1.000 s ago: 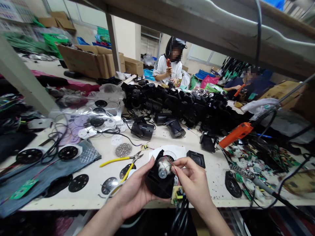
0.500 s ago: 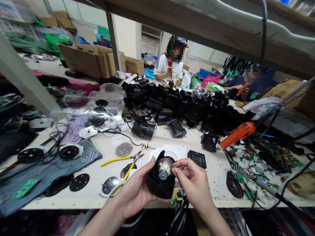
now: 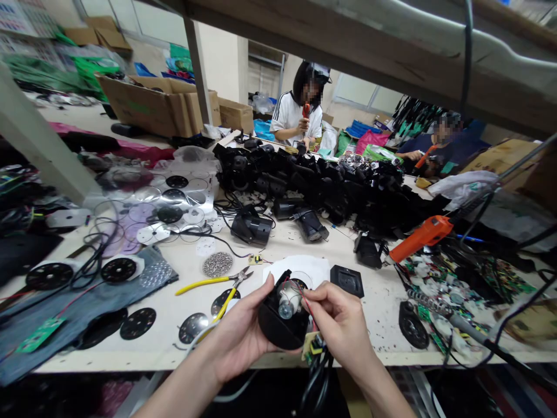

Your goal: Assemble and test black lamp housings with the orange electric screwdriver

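Note:
My left hand (image 3: 248, 325) is wrapped round a black plastic housing (image 3: 278, 332), held just above the table's front edge. Inside the housing sits a white motor-like part with a clear, lens-like end (image 3: 286, 307). Thin red wires (image 3: 310, 310) run from it, and my right hand (image 3: 337, 316) pinches them between thumb and fingertips. Below the right hand hangs a small circuit board (image 3: 310, 347) with a yellow component. Black cables (image 3: 319, 383) dangle under the board. Yellow-handled cutters (image 3: 224, 284) lie open on the table left of the housing.
An orange electric screwdriver (image 3: 421, 237) hangs at the right, above loose circuit boards (image 3: 470, 278). Black housings (image 3: 304, 174) are heaped at the back. A dish of screws (image 3: 217, 264) and black perforated discs (image 3: 138, 323) lie left. Two people (image 3: 298, 110) work beyond the heap.
The view has shifted very slightly. My right fingers have moved a little along the red wires; my left hand still holds the housing in about the same place.

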`<state>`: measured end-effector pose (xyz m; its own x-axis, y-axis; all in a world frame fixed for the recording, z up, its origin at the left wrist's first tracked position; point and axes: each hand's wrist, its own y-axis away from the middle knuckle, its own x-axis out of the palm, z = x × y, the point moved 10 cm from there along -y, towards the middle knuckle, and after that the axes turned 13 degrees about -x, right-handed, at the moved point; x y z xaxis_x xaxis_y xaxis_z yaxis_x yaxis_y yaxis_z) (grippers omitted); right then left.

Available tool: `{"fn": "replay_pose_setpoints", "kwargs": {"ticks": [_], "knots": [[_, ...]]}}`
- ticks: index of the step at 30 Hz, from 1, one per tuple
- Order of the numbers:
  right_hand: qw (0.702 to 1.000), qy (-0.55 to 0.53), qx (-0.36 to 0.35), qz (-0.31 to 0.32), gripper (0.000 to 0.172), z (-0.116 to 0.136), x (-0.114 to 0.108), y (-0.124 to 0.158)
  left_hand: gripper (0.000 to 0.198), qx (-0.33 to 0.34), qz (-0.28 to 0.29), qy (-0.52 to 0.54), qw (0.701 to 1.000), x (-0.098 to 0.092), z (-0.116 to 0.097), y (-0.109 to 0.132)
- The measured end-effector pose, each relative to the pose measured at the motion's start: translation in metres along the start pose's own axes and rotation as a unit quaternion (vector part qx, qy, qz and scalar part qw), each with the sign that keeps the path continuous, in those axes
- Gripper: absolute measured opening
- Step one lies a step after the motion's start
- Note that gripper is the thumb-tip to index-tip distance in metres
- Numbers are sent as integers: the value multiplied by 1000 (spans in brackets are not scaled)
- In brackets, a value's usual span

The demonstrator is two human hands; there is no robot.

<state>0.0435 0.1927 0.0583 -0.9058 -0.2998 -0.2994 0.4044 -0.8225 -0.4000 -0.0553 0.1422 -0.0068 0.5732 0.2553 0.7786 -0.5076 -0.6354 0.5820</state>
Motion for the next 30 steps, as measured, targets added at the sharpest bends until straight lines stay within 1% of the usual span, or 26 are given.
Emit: {"fn": "replay_pose_setpoints", "kwargs": {"ticks": [2, 4, 7, 10, 15, 19, 22, 25, 28, 30], "knots": [[1000, 6, -18, -2, 18, 1, 0, 0, 43, -7, 4, 3, 1000, 2, 1, -1], [1000, 5, -22, 8, 19, -1, 2, -1, 43, -13, 7, 8, 1000, 2, 3, -3], [999, -9, -9, 29, 21, -7, 5, -1, 42, -25, 8, 19, 999, 0, 5, -4], [999, -30, 15, 40, 16, -12, 6, -1, 43, -26, 3, 24, 999, -2, 4, -4], [994, -88, 52, 31, 13, -15, 5, -1, 42, -23, 20, 30, 999, 2, 1, -3], [991, -123, 50, 18, 14, -14, 4, -2, 39, -15, 23, 30, 999, 3, -1, -1], [993, -114, 24, 30, 18, -8, 5, -4, 29, -12, 15, 29, 999, 0, -2, 2], [995, -61, -41, 65, 23, 10, 11, -5, 22, -4, -21, 17, 1000, -9, -4, 4], [989, 3, -114, 95, 25, 32, 19, -3, 25, 30, -66, 11, 997, -19, -8, 7], [985, 25, -140, 97, 23, 40, 22, -1, 30, 57, -97, 15, 994, -26, -10, 10]]}}
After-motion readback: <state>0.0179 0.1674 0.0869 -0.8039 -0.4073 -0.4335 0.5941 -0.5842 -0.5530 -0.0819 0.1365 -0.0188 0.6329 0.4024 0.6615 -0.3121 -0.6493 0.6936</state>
